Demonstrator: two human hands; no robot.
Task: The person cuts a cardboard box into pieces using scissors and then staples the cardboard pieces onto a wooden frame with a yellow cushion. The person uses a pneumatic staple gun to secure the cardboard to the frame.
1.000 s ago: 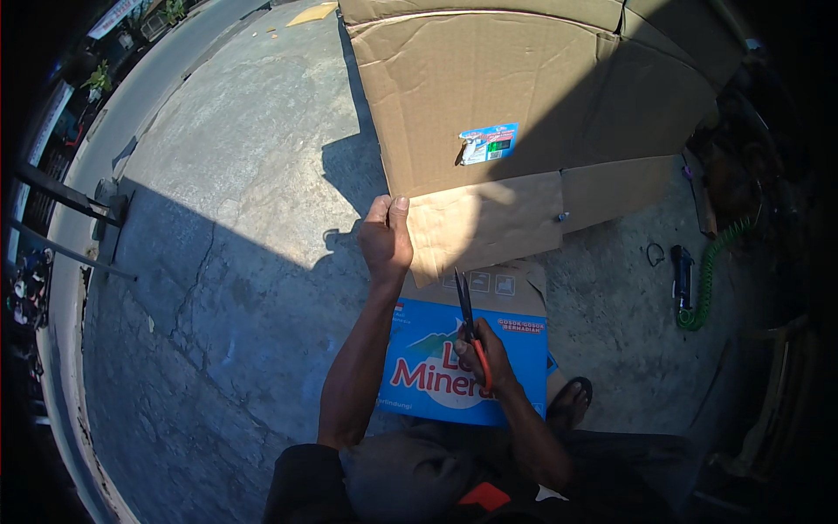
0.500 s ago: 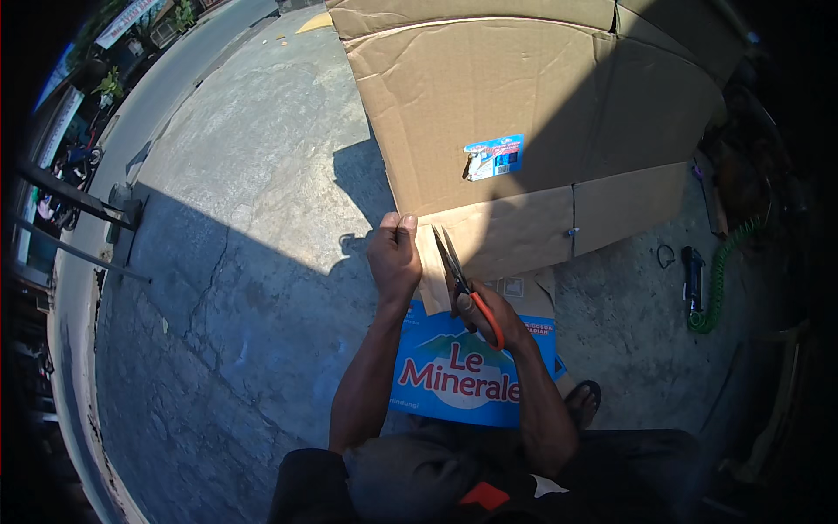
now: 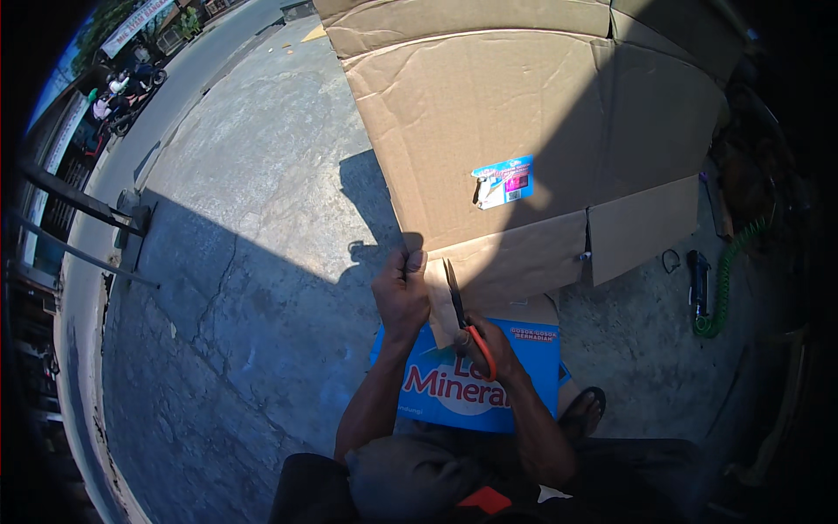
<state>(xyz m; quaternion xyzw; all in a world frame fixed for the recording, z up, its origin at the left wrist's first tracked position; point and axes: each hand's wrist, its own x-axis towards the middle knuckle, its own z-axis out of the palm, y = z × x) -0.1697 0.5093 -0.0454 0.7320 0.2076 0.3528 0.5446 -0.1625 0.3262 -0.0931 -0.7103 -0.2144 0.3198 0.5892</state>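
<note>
A large brown cardboard sheet spreads out in front of me, with a torn blue label on it and a folded flap along its near edge. My left hand is closed on the sheet's near left corner, thumb on top. Scissors with black blades and orange handles are in my right hand, fingers wrapped in the handles. Their blades lie nearly together at the flap, beside a narrow cardboard strip that hangs down between my hands. Below it is a blue printed cardboard panel, partly covered by my right hand and forearm.
Concrete ground lies half in shadow around me. A dark tool with a coiled green hose rests at the right. My sandalled foot is by the blue panel. Far left, a motorbike with riders is on the road.
The scissor blades have gone from spread to nearly together. The cardboard, both hands and the blue panel appear slightly lower in view. A motorbike with riders has come into sight at far left.
</note>
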